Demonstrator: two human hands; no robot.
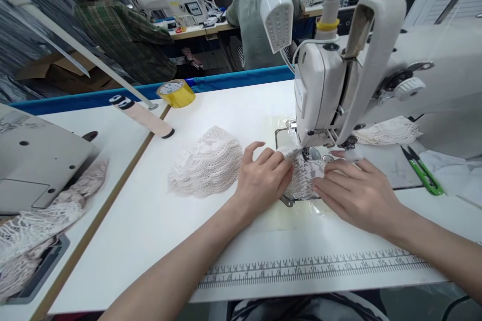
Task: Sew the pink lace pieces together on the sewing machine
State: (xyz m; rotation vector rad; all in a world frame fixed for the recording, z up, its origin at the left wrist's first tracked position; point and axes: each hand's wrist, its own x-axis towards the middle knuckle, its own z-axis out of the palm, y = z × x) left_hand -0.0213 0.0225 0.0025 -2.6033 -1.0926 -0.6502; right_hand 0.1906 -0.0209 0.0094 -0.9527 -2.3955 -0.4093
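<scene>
A white lace piece [302, 180] lies under the needle area of the white sewing machine [318, 90]. My left hand [261, 180] grips its left edge with curled fingers; the thumb is hidden. On the right side of the same lace, my right hand [357, 193] has its fingers closed together at the edge, close to the presser foot. The fingertips partly cover the lace. Left of my left hand rests a stack of cream lace pieces [207, 165]. Behind my right hand, more lace pieces [389, 130] lie beneath the machine arm.
Green thread snips [427, 175] lie right of my right hand, beside white cloth [452, 170]. Yellow tape [176, 93] and a pink roll [145, 118] sit at the back left. Another machine [41, 160] with lace stands far left. Two people sit beyond the blue edge [241, 78].
</scene>
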